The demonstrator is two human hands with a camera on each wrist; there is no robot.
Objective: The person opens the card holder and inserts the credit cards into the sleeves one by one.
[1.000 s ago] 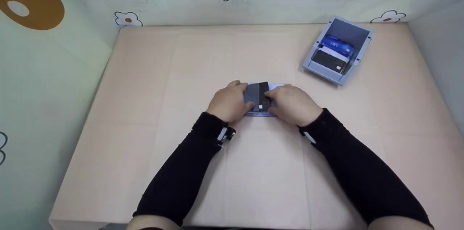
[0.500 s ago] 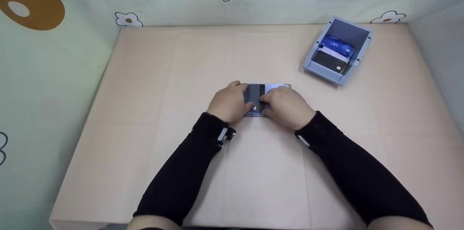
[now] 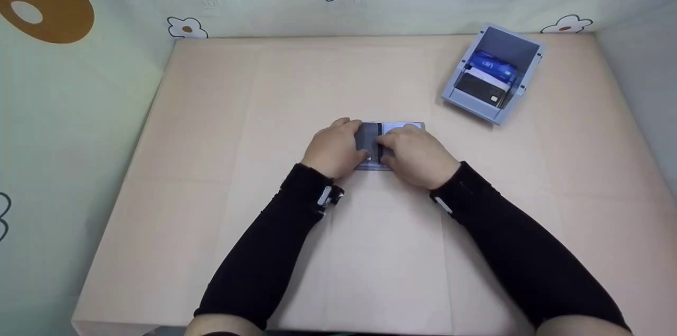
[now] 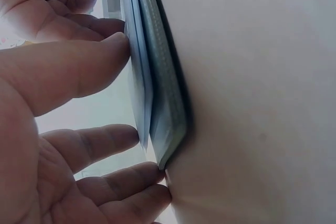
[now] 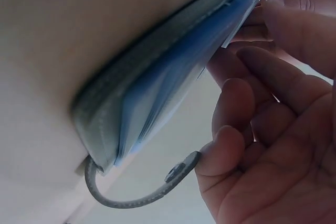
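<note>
- Card holder [image 3: 373, 168]: one, grey, spread open, lying on the counter [image 3: 390, 251] midway between the hands; laid flat, presumably, so that the counter backs it.
- Sleeve leaf [image 3: 368, 137]: grey-looking, on the holder's left side; part raised from the cover in the left wrist view.
- Left hand [image 3: 332, 150]: fingers extended, not curled round anything; thumb on the leaf, fingertips at its edge and the cover's, likely to steady both.
- Dark card [image 3: 380, 132]: narrow strip exposed beside the leaf, the remainder apparently beneath it.
- Right hand [image 3: 422, 159]: fingers curled, seemingly pinching the dark card's exposed edge, where it can be guided without covering the leaf.
- Strap [image 5: 139, 204]: with snap, unfastened, looping off the holder's right end, which lets the holder lie open.
- Grey box [image 3: 456, 101]: well apart, far right; contains cards, blue [image 3: 492, 67] and black [image 3: 478, 90], clear of both forearms.
</note>
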